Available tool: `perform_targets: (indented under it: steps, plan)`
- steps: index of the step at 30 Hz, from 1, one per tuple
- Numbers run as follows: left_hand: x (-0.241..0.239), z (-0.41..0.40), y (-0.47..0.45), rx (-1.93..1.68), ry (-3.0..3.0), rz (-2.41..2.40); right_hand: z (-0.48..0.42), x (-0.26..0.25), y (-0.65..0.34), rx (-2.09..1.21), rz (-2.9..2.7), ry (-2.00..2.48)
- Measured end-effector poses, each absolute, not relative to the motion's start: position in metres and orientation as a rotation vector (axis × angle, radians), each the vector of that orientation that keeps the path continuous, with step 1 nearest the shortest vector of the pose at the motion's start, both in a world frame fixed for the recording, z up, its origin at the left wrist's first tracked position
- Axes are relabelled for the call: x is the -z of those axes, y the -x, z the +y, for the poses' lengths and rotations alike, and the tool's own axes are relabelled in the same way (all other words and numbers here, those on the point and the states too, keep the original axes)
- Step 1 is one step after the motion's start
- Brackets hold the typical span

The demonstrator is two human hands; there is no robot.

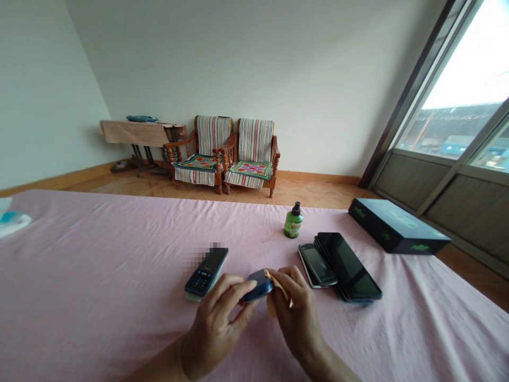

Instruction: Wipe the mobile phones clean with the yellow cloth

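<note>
My left hand (222, 313) grips a small dark blue device (258, 286), which looks like a mobile phone, by its left end above the pink sheet. Pinched in my right hand (296, 310) is a tan cloth (281, 286), pressed against the device's right end. A keypad phone (207, 271) lies on top of another pale one, left of my hands. To the right, a smaller touchscreen phone (318, 263) rests on a light-coloured one, beside a stack topped by a large black smartphone (350, 265).
A green spray bottle (293, 222) stands upright beyond my hands. At the right back lies a black box (397, 225). A white and blue item (14, 218) sits at the left edge of the pink sheet (99, 254). Two wooden chairs (250, 154) stand by the wall.
</note>
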State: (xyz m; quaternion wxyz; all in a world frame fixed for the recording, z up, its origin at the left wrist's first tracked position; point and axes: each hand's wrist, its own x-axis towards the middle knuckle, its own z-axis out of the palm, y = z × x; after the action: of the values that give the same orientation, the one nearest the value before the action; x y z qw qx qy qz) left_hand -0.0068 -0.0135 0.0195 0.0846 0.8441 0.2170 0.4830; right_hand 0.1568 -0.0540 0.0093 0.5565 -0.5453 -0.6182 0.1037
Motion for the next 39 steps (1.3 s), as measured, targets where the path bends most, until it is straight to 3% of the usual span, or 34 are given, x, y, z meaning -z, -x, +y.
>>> perform_targets:
  steps: [21,32,39]
  plan:
    - [-0.020,-0.011,0.002,-1.372,-2.363,0.672,-0.075,-0.017,-0.150,0.304,-1.822,1.072]
    - [-0.018,-0.009,0.004,-1.370,-2.387,0.672,-0.076,-0.021,-0.140,0.257,-1.965,1.036]
    - [-0.027,-0.007,0.003,-1.426,-2.399,0.725,-0.070,-0.011,-0.172,0.293,-1.778,1.180]
